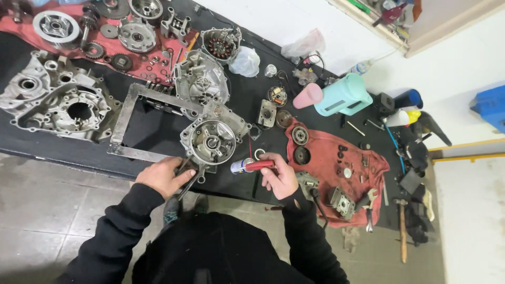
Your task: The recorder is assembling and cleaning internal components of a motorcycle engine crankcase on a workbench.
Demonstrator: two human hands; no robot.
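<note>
**Even, soft light over a dark bench**

The view is bright and evenly lit, with no single source in sight. Shadows are faint and short beneath the engine case (210, 141). The white wall (463, 68) is nearly washed out. Metal parts show mild glare. Straight edges bow near the corners. Focus is sharp throughout.
</note>
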